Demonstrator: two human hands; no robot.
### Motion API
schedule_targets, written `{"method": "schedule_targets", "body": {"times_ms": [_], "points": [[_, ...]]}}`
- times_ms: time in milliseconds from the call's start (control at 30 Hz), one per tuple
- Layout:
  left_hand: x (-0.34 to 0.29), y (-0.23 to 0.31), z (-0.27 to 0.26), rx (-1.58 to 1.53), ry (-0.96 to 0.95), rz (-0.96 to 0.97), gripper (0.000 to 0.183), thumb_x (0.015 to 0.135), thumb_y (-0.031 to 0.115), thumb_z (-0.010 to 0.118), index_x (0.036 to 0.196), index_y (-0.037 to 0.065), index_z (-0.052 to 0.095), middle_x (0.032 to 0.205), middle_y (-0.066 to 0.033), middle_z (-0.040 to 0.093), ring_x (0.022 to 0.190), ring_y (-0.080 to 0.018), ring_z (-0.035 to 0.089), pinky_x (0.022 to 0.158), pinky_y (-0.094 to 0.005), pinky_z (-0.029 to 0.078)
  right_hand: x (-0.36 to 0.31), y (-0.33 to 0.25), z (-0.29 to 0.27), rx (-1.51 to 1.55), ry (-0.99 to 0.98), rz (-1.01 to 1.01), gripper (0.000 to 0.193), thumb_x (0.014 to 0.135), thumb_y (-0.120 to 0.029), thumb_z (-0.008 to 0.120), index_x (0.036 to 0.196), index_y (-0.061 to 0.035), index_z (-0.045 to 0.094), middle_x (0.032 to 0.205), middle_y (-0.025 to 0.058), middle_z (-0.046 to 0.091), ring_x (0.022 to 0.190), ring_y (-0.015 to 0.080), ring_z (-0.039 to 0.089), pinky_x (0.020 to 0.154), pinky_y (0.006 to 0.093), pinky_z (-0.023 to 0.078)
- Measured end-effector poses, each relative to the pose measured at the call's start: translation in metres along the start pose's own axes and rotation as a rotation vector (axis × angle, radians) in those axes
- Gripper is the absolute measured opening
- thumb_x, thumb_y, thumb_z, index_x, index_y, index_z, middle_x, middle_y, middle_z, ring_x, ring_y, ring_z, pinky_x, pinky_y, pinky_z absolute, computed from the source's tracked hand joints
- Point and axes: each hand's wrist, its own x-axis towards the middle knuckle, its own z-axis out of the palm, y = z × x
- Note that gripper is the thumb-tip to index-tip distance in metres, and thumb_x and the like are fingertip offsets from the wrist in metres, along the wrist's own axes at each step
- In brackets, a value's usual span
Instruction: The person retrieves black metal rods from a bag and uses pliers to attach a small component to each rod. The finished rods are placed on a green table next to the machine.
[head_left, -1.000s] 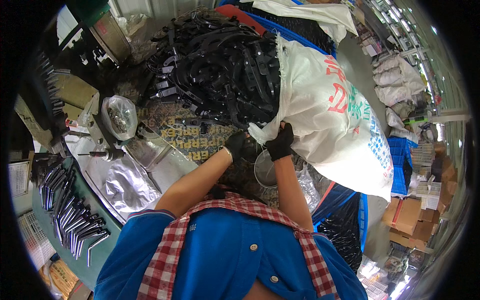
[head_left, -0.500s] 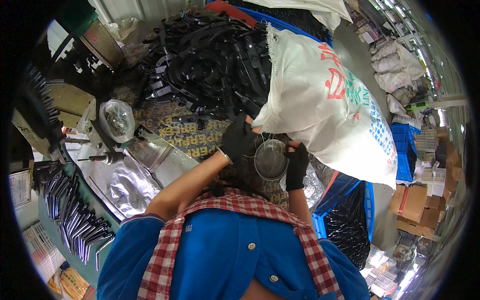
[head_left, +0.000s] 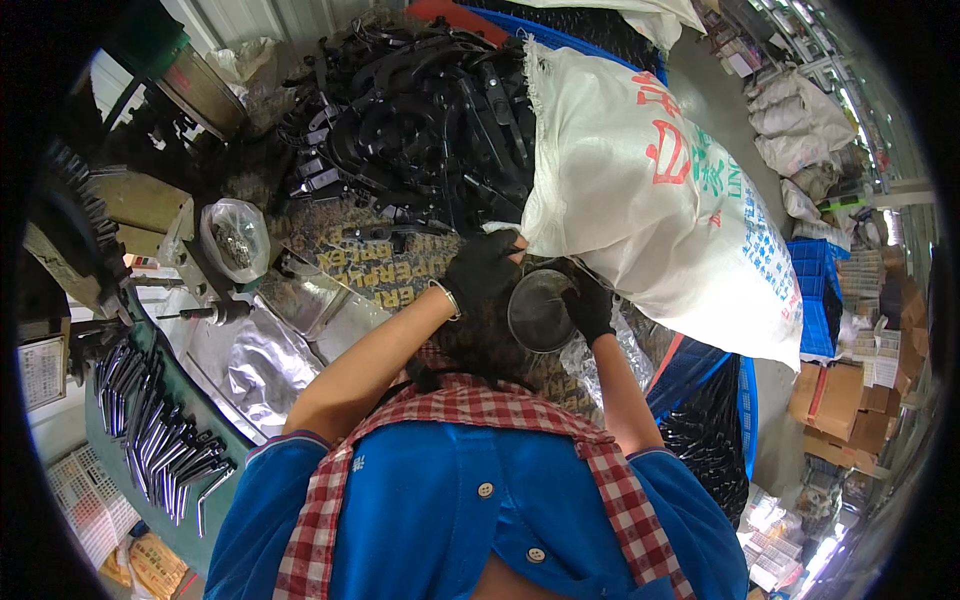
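My left hand (head_left: 482,270), in a black glove with bare fingertips, is closed on the lower corner of a white woven sack (head_left: 625,190) with red, green and blue print. The bulging sack lies tilted to the right, its frayed edge against a heap of black curved parts (head_left: 410,130). At the right rim of a round grey dish (head_left: 541,318) is my right hand (head_left: 590,303), also gloved in black. Its fingers are dark and partly hidden, so their grip is unclear. The dish stands between my hands, below the sack.
A clear bag of small metal pieces (head_left: 235,240) stands left, near crumpled silvery plastic (head_left: 265,375). Bent metal rods (head_left: 165,435) lie on a green surface at lower left. Right of me is a blue crate (head_left: 748,410) of black parts, with cardboard boxes (head_left: 828,398) beyond.
My right hand has moved up and left to the dish's rim. The threads seen over the dish no longer show. The sack's frayed edge has shifted slightly left, and the view has moved a little.
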Motion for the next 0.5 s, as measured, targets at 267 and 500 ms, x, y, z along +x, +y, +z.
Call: {"method": "schedule_targets", "body": {"times_ms": [267, 500], "points": [[-0.017, -0.019, 0.013, 0.077, -0.010, 0.020, 0.025, 0.089, 0.009, 0.060, 0.114, 0.004, 0.061, 0.109, -0.0095, 0.063, 0.099, -0.0213, 0.062, 0.088, -0.0319, 0.048, -0.040, 0.020, -0.063, 0.329, -0.214, 0.187, 0.028, 0.090, -0.017, 0.053, 0.111, -0.0025, 0.065, 0.105, 0.0133, 0.068, 0.098, 0.0240, 0.065, 0.086, 0.0344, 0.049], [-0.064, -0.039, 0.003, 0.174, -0.074, -0.067, 0.020, 0.082, 0.015, 0.062, 0.099, 0.006, 0.062, 0.093, -0.0112, 0.064, 0.090, -0.0295, 0.062, 0.078, -0.0365, 0.049, -0.078, 0.051, -0.180, 0.654, -0.078, 0.597, 0.016, 0.087, -0.014, 0.058, 0.090, 0.0009, 0.062, 0.077, 0.0125, 0.067, 0.066, 0.0281, 0.067, 0.065, 0.0403, 0.057]]}}
